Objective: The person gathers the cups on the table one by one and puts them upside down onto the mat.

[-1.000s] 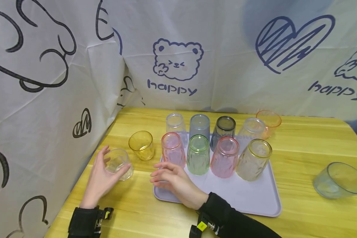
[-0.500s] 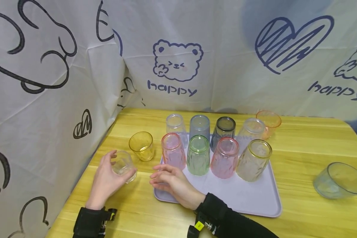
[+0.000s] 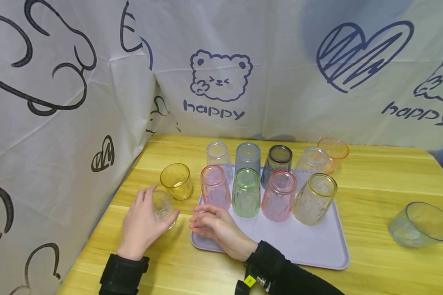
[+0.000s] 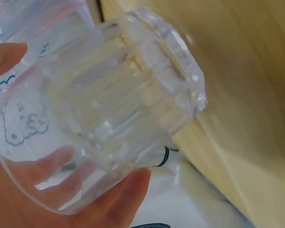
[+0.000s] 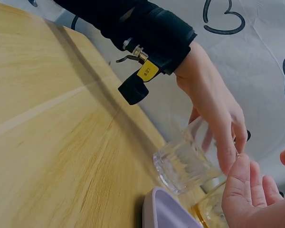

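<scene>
My left hand (image 3: 142, 224) grips a clear drinking glass (image 3: 163, 206) from its left side, thumb on the near side and fingers on the far side. The left wrist view has this glass (image 4: 118, 90) large, its thick faceted base toward the wooden table and its rim by the palm. In the right wrist view the glass (image 5: 178, 164) stands base-down close over the table. My right hand (image 3: 223, 232) holds nothing; its fingers are loosely bent over the left edge of the lilac tray (image 3: 280, 246). An amber glass (image 3: 176, 183) stands rim-up just behind the clear one.
On the tray, several tinted glasses stand upside down in two rows, among them a green glass (image 3: 246, 194) and a dark grey glass (image 3: 277, 166). An orange glass (image 3: 334, 155) is behind the tray; a bluish glass (image 3: 417, 225) stands right. White printed cloth (image 3: 221, 37) borders the table.
My left hand has moved to the right, carrying the clear glass toward the tray and the amber glass. My right hand has hardly moved.
</scene>
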### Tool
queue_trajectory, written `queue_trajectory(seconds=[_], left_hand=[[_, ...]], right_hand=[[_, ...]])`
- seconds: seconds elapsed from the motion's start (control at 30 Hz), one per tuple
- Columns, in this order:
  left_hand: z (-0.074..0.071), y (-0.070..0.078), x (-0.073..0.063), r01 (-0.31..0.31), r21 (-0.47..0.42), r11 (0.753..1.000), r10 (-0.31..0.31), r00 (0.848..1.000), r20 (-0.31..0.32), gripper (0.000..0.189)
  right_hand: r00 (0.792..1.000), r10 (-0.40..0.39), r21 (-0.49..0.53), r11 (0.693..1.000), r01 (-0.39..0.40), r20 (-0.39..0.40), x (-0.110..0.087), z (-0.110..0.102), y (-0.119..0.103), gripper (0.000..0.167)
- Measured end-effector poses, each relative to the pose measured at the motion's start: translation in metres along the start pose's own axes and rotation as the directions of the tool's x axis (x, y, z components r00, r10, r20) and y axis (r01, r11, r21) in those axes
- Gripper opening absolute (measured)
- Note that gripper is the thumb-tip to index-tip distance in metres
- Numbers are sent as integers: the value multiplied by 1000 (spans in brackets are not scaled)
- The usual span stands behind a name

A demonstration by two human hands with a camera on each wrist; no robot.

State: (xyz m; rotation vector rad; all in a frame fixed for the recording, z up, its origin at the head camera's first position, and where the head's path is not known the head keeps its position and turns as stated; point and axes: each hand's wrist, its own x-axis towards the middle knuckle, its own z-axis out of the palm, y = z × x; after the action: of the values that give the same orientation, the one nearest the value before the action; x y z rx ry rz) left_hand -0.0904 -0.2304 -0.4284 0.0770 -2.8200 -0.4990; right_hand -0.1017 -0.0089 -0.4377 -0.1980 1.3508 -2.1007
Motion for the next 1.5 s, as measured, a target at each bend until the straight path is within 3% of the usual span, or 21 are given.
queue_trajectory(seconds=[0.13, 0.33, 0.57, 0.77, 0.9, 1.0, 1.1, 1.2, 1.33, 1.43, 1.5], left_hand=[[3, 2, -1, 16, 45, 999, -16, 1000, -17, 86], [4, 3, 0, 32, 45, 998, -31, 999, -22, 76], [6, 3, -6, -16, 23, 1000, 18, 995, -100, 71], [-3, 13, -11, -38, -66, 997, 29, 990, -138, 68], [-12, 25, -11, -61, -226, 972, 25, 987, -157, 66], [-17, 34, -8, -112, -372, 921, 40, 980, -194, 65], [-20, 45, -5, -184, -504, 844, 61, 966, -251, 64], [-21, 57, 0, -241, -623, 744, 62, 953, -295, 61], [-22, 76, 10, -299, -755, 583, 72, 945, -319, 57], [-20, 93, 21, -343, -812, 473, 101, 936, -336, 55], [-19, 104, 28, -364, -832, 418, 117, 930, -348, 56]], right_hand=[[1000, 0, 8, 1000, 0, -7, 0, -1, 1, 45], [1000, -18, 0, 1000, 18, -4, -1, -5, 1, 44], [997, -71, -107, 992, 69, -17, -5, -11, 2, 44], [981, -191, -270, 946, 177, -28, -10, -17, -1, 45], [947, -320, -342, 891, 299, -5, -15, -18, -10, 41], [906, -424, -359, 845, 397, 4, -21, -18, -20, 39], [844, -536, -359, 788, 500, -3, -27, -19, -31, 39], [756, -654, -370, 704, 606, -7, -32, -20, -40, 38], [636, -772, -392, 587, 709, -5, -35, -24, -52, 38], [577, -817, -380, 535, 754, -5, -37, -28, -59, 37], [557, -830, -373, 519, 769, -6, -38, -31, -64, 37]])
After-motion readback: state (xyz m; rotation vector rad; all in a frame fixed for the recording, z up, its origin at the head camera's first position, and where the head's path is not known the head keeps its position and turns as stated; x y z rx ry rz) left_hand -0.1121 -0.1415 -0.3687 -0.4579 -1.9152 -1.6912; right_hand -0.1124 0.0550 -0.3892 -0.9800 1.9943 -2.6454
